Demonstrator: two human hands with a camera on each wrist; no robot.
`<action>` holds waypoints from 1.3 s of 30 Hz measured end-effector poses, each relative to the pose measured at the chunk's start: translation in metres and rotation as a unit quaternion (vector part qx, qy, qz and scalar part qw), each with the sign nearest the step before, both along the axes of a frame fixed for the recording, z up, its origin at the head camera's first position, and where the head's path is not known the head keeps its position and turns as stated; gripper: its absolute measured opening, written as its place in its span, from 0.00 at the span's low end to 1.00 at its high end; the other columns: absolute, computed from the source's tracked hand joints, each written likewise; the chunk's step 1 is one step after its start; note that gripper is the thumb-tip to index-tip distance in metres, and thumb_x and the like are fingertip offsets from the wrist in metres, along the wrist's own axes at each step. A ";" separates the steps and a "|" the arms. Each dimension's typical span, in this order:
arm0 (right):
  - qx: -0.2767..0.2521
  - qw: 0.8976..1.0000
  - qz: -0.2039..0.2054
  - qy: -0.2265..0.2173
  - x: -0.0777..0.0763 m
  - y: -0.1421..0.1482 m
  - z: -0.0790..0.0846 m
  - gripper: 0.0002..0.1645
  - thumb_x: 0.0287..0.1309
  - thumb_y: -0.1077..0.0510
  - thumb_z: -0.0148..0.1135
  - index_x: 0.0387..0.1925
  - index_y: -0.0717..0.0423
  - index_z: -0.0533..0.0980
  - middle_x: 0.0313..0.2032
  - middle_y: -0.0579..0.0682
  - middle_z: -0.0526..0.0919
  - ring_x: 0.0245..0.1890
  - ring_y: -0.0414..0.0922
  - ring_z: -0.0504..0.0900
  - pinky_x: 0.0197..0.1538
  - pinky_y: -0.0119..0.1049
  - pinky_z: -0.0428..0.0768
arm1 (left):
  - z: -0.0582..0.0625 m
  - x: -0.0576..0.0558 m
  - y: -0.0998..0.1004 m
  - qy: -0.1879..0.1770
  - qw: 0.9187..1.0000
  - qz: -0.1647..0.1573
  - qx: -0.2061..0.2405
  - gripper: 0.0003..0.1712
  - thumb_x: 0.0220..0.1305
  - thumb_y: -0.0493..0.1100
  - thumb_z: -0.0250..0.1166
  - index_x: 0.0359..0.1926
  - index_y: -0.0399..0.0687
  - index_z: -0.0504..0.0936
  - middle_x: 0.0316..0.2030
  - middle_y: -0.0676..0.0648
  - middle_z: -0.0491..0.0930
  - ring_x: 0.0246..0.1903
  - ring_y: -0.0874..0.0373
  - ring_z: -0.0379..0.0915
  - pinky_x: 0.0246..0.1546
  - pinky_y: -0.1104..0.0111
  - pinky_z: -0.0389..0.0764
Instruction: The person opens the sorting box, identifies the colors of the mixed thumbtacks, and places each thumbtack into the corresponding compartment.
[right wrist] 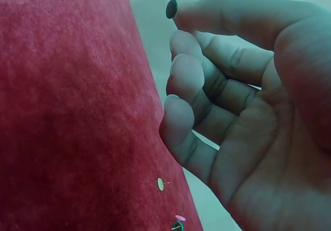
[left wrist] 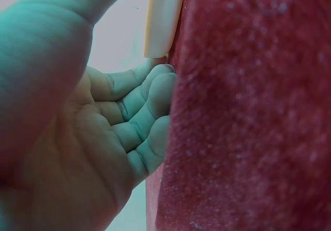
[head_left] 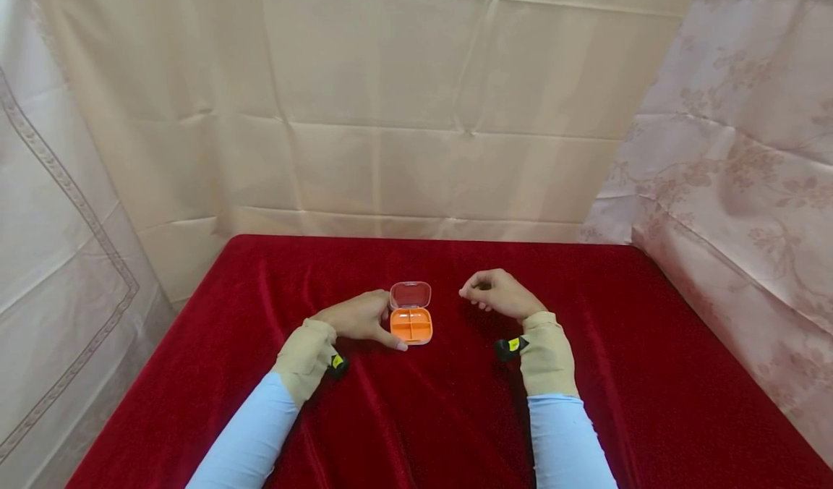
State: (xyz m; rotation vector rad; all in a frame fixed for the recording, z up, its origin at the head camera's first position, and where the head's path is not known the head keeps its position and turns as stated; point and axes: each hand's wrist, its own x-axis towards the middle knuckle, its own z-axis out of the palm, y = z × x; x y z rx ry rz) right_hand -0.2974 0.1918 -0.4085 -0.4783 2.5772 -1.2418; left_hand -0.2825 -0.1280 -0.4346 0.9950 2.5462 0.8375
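An orange pill organizer (head_left: pixel 411 326) with several compartments lies on the red cloth, its clear lid (head_left: pixel 411 295) raised at the back. My left hand (head_left: pixel 360 317) holds the box from the left, thumb at its front edge and fingertips by the hinge side. Part of the box wall (left wrist: pixel 164 21) shows above those fingers in the left wrist view. Off to the right, my right hand (head_left: pixel 505 295) is raised above the cloth. Between its thumb and index finger it pinches a small thumbtack (right wrist: pixel 171 9) with a dark round head; its pin is hard to make out.
Below the right hand, a pale yellow thumbtack (right wrist: pixel 160 184) lies on the cloth, with a pink thumbtack (right wrist: pixel 180 218) and a green thumbtack (right wrist: pixel 178 226) close together. The red velvet cloth (head_left: pixel 455 417) covers the table. Beige curtains (head_left: pixel 390 113) hang behind it.
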 end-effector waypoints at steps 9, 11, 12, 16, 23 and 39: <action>-0.005 1.000 0.020 -0.009 0.001 -0.007 0.002 0.09 0.70 0.57 0.65 0.45 0.59 0.84 0.39 0.56 0.84 0.35 0.46 0.78 0.39 0.38 0.79 | 0.002 0.001 0.001 0.001 1.000 -0.003 0.003 0.29 0.52 0.59 0.81 0.42 0.47 0.78 0.28 0.53 0.74 0.27 0.65 0.65 0.30 0.70 0.69; -0.007 1.000 0.024 -0.011 0.001 -0.008 0.003 0.09 0.70 0.57 0.65 0.45 0.59 0.84 0.40 0.57 0.84 0.34 0.46 0.78 0.39 0.38 0.79 | 0.002 0.001 0.001 0.003 1.000 -0.005 0.002 0.29 0.52 0.59 0.81 0.42 0.47 0.78 0.28 0.52 0.74 0.27 0.64 0.65 0.30 0.69 0.69; -0.007 1.000 0.027 -0.012 0.001 -0.008 0.003 0.09 0.70 0.57 0.65 0.44 0.59 0.84 0.39 0.56 0.83 0.34 0.46 0.78 0.38 0.38 0.79 | 0.002 0.001 0.001 0.005 1.000 -0.004 0.002 0.30 0.52 0.59 0.81 0.42 0.46 0.77 0.28 0.52 0.74 0.28 0.64 0.65 0.30 0.69 0.70; -0.006 0.999 0.036 -0.016 0.001 -0.010 0.004 0.09 0.69 0.56 0.66 0.43 0.58 0.84 0.36 0.52 0.82 0.33 0.45 0.78 0.37 0.38 0.79 | 0.002 0.001 0.001 0.007 1.000 0.000 -0.003 0.30 0.51 0.60 0.81 0.43 0.46 0.77 0.29 0.52 0.75 0.29 0.63 0.66 0.32 0.68 0.71; -0.002 0.999 0.045 -0.021 0.002 -0.014 0.004 0.10 0.68 0.55 0.67 0.43 0.59 0.83 0.35 0.49 0.82 0.33 0.45 0.78 0.37 0.38 0.79 | 0.002 0.001 0.000 0.010 1.000 0.006 -0.006 0.31 0.50 0.61 0.81 0.43 0.46 0.77 0.30 0.52 0.75 0.30 0.62 0.67 0.34 0.67 0.71; -0.001 0.997 0.071 -0.031 0.002 -0.025 0.005 0.06 0.69 0.59 0.65 0.41 0.57 0.84 0.38 0.57 0.84 0.32 0.44 0.77 0.36 0.36 0.78 | 0.001 0.001 0.001 0.003 1.000 0.000 -0.001 0.30 0.51 0.60 0.81 0.42 0.47 0.77 0.28 0.52 0.74 0.28 0.64 0.66 0.30 0.69 0.70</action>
